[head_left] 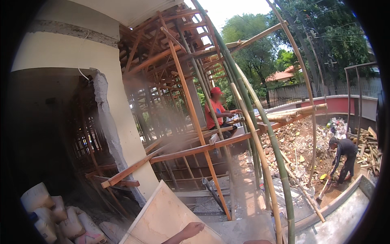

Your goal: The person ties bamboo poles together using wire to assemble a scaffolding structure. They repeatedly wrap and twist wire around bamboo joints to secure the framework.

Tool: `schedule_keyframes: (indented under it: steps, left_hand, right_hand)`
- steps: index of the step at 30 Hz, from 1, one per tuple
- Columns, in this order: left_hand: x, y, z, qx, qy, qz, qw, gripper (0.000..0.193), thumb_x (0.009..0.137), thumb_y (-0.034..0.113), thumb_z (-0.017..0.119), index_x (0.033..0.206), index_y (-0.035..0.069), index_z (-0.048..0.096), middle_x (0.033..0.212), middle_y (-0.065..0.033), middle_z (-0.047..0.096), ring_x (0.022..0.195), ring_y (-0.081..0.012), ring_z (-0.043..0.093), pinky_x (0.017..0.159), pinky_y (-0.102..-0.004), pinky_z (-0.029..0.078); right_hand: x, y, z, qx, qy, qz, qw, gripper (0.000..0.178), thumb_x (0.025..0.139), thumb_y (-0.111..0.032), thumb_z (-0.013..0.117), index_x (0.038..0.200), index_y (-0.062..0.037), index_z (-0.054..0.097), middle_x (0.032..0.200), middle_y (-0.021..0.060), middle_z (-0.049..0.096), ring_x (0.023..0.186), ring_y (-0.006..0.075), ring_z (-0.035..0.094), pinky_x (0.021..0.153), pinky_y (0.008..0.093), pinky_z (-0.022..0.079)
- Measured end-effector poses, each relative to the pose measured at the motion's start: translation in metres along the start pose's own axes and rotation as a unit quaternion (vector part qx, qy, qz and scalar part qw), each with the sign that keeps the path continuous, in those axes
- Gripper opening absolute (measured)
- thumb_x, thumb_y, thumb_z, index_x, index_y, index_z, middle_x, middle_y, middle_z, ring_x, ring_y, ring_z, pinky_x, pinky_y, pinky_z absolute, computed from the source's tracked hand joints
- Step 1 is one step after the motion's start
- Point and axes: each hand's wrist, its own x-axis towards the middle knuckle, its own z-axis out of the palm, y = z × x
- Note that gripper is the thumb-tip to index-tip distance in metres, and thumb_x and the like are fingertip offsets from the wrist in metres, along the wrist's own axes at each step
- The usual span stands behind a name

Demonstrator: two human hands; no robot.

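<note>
At the bottom centre, my left hand (192, 230) appears in front of a pale plywood sheet (160, 213), close to its right edge. The fingers are curled closed; whether they grip the sheet's edge or something small is hidden. The sheet stands tilted, one corner pointing up. Only a sliver of my right hand (256, 242) shows at the lower rim, its fingers out of sight. Just right of it rise upright bamboo poles (266, 171).
Filled sacks (73, 223) lie at lower left beside a broken wall edge (105, 110). Timber scaffolding (185, 89) crosses the middle. A person in a red shirt (212, 112) sits on it. Another person in dark clothes (345, 156) bends with a tool near rubble (284, 146).
</note>
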Motion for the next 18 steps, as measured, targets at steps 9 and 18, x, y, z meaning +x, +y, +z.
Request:
schedule_keyframes:
  steps: [9,18]
  left_hand:
    - [-0.160,-0.034,0.119,0.087,-0.239,0.117,0.960,0.041,0.103,0.034,0.051,0.084,0.000,0.062,0.070,-0.0087,0.061,0.068,-0.0170,0.058,0.071,-0.0324,0.049]
    - [-0.213,-0.147,0.095,0.189,-0.145,0.066,0.969,0.044,0.103,0.034,0.046,0.084,0.000,0.066,0.073,-0.0154,0.066,0.067,-0.0250,0.065,0.069,-0.0348,0.050]
  right_hand:
    - [-0.141,0.029,0.056,-0.164,0.315,0.271,0.895,0.022,0.091,-0.023,0.060,0.099,-0.0091,0.075,0.086,0.0096,0.073,0.080,0.0253,0.069,0.073,0.0390,0.053]
    - [-0.152,-0.143,0.091,0.301,0.004,0.047,0.952,0.031,0.103,-0.028,0.051,0.107,-0.0018,0.066,0.064,-0.0057,0.032,0.062,0.0083,0.034,0.059,0.0254,0.031]
